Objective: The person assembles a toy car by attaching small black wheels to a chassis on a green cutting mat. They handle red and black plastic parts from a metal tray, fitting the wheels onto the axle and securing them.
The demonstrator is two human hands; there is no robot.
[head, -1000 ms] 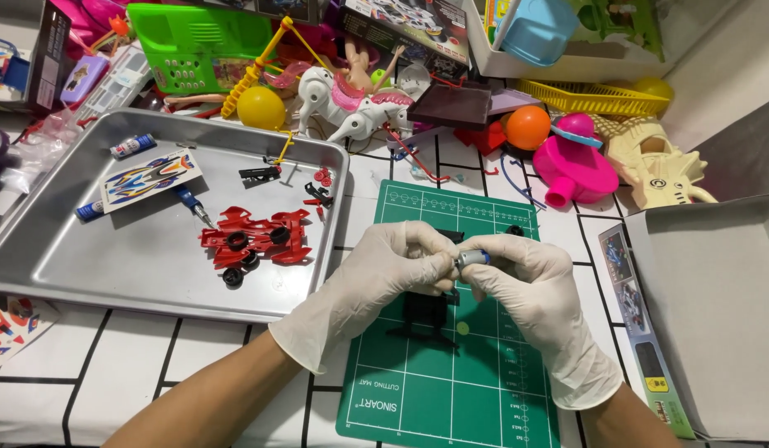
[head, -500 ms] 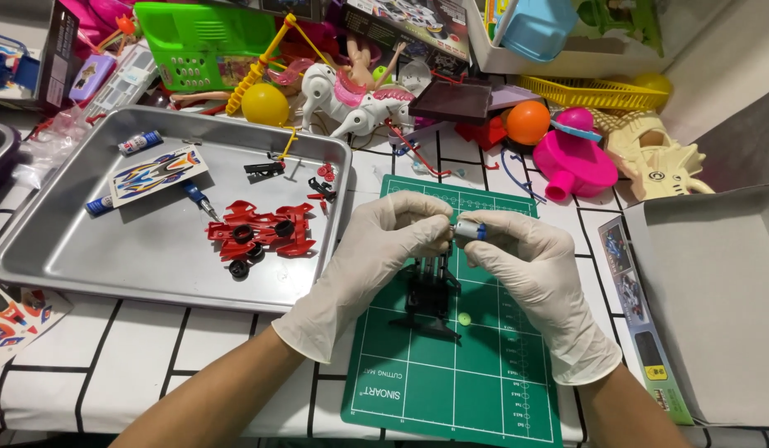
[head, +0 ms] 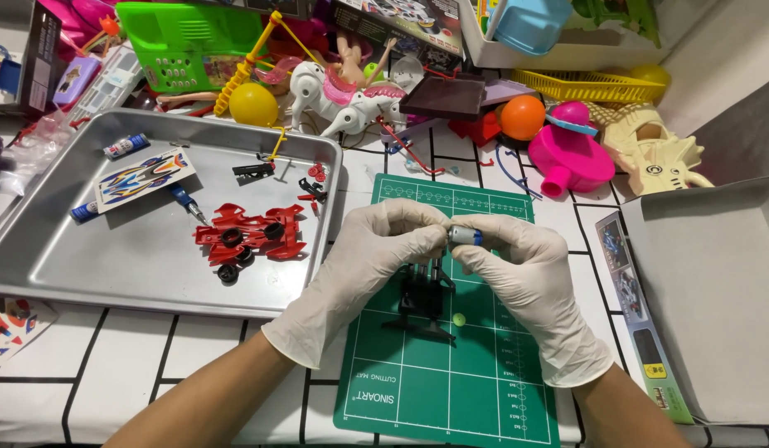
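While both gloved hands meet above the green cutting mat (head: 451, 390), the surrounding items are listed here from left to right, each located relative to that mat.

Far to the left of the mat, a metal tray (head: 86, 265) rests on the white tiled table (head: 152, 357). Inside the tray lie a sticker sheet (head: 144, 177), a small screwdriver (head: 188, 202) and a red toy car body (head: 250, 235), the last being the nearest of these to the mat. Small black and red loose parts (head: 311, 187) lie at the tray's right end, just beside the mat's upper left corner.

The left hand (head: 359, 265) reaches in across the mat's left edge. Its fingers are closed narrowly, pinching the left end of a small silver and blue cylindrical motor (head: 465, 236). The motor is held off the surface, above the upper middle of the mat, between the two hands. Directly below it, a black toy chassis (head: 424, 294) stands on the mat, partly hidden by the hands, and a small yellow-green gear (head: 459, 318) lies on the mat just beside the chassis.

The right hand (head: 533, 286) comes in over the mat's right half. Its thumb and forefinger are closed on the right end of the motor.

Beyond the mat's top edge is a pile of toys, including a pink toy (head: 571, 153). To the right of the mat sits an open grey box (head: 716, 290).
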